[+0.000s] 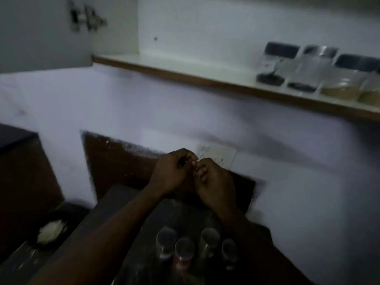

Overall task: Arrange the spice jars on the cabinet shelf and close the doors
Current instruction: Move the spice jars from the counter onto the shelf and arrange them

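Note:
My left hand (171,173) and my right hand (214,182) meet in the middle of the view, above a dark counter (127,202). Their fingers are curled and the fingertips touch each other; I see nothing held between them in the dim, blurred picture. Below my hands, several small round spice jars (184,254) stand in a row on the counter. Up on the right, the white cabinet shelf (164,72) carries several square clear jars with dark lids (271,64), some with dark contents and some with tan powder (341,90).
The left half of the shelf is bare. An open cabinet door (41,38) with a metal hinge (88,18) shows at the top left. A white switch plate (218,157) sits on the wall behind my hands. A dark bowl with white contents (51,233) lies lower left.

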`<state>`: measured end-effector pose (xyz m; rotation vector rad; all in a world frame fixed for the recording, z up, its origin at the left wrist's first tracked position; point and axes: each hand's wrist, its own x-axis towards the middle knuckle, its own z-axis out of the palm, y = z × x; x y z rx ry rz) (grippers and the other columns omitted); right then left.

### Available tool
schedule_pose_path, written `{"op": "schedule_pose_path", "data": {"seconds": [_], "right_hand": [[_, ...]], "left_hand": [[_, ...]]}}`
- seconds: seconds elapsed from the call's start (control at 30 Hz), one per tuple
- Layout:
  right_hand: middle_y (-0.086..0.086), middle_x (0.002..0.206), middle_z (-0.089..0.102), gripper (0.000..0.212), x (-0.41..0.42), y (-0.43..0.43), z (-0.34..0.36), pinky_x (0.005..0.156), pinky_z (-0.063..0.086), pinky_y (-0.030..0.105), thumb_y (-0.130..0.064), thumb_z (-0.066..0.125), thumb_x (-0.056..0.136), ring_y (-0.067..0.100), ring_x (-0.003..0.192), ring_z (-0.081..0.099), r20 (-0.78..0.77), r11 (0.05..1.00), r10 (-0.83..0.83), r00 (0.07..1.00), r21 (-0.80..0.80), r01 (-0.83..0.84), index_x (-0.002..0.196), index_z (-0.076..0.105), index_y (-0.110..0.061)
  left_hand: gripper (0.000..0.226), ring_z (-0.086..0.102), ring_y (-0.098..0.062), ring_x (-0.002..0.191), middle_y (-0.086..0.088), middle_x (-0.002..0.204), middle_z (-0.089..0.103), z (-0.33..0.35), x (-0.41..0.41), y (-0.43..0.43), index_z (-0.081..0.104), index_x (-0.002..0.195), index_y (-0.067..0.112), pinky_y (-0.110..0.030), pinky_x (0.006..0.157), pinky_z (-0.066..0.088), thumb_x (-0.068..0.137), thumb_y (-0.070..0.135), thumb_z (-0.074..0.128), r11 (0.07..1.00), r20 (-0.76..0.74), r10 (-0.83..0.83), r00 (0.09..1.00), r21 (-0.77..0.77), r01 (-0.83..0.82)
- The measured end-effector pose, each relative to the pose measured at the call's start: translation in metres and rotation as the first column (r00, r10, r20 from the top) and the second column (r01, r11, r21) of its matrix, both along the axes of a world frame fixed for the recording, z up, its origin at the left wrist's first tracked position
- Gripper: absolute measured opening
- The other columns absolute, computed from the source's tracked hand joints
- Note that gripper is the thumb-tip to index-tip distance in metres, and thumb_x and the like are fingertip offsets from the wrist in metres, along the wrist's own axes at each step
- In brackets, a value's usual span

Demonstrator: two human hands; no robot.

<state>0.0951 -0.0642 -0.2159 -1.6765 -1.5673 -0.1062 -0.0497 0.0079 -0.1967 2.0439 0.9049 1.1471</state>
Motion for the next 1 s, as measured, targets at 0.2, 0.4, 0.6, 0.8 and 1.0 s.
{"op": "schedule_pose_path", "data": {"seconds": [0.2,0.4,0.6,0.8,1.0], "right_hand": [[-0.011,0.089,0.067,0.015,-0.069,-0.007,-0.111,0.07,0.051,0.028,-0.04,0.062,0.087,0.012,0.083,0.067,-0.074,0.895,0.192,0.979,-0.397,-0.205,0.099,0.058,-0.032],[-0.011,0.087,0.066,0.028,-0.133,-0.021,-0.18,0.074,0.052,0.029,-0.034,0.074,0.086,0.01,0.083,0.064,-0.175,0.727,0.304,0.936,-0.592,-0.347,0.108,0.058,-0.031],[-0.001,0.126,0.063,0.047,-0.174,-0.032,-0.224,0.093,0.052,0.036,-0.035,0.074,0.088,0.022,0.115,0.062,-0.14,0.562,0.333,0.932,-0.765,-0.315,0.128,0.052,-0.025],[0.005,0.145,0.057,0.068,-0.193,-0.038,-0.253,0.109,0.046,0.042,-0.03,0.076,0.088,0.028,0.134,0.053,-0.129,0.451,0.32,0.939,-0.85,-0.271,0.147,0.042,-0.023],[0.008,0.15,0.052,0.073,-0.215,-0.043,-0.273,0.111,0.045,0.043,-0.028,0.073,0.09,0.03,0.137,0.051,-0.169,0.4,0.274,0.947,-0.875,-0.272,0.152,0.033,-0.026]], "left_hand": [[0.015,0.072,-0.005,0.087,0.012,0.096,0.077,-0.127,-0.103,-0.03,0.077,0.102,0.029,-0.027,0.077,0.055,0.09,0.023,0.071,0.981,-0.346,0.103,0.932,-0.12,-0.153],[0.031,0.066,-0.025,0.104,-0.002,0.116,0.071,-0.209,-0.177,-0.059,0.073,0.112,0.025,-0.035,0.088,0.05,0.082,0.029,0.075,0.913,-0.609,0.147,0.779,-0.22,-0.344],[0.072,0.048,-0.03,0.13,-0.004,0.147,0.047,-0.262,-0.214,-0.074,0.05,0.143,0.031,-0.041,0.106,0.041,0.078,0.042,0.077,0.856,-0.729,0.05,0.683,-0.321,-0.405],[0.098,0.04,-0.033,0.138,-0.01,0.154,0.038,-0.301,-0.232,-0.084,0.033,0.156,0.024,-0.043,0.112,0.034,0.075,0.051,0.081,0.841,-0.724,-0.014,0.69,-0.382,-0.384],[0.103,0.045,-0.036,0.134,-0.014,0.153,0.038,-0.326,-0.242,-0.09,0.024,0.16,0.022,-0.044,0.109,0.039,0.077,0.042,0.082,0.799,-0.634,-0.035,0.772,-0.482,-0.36]]}}
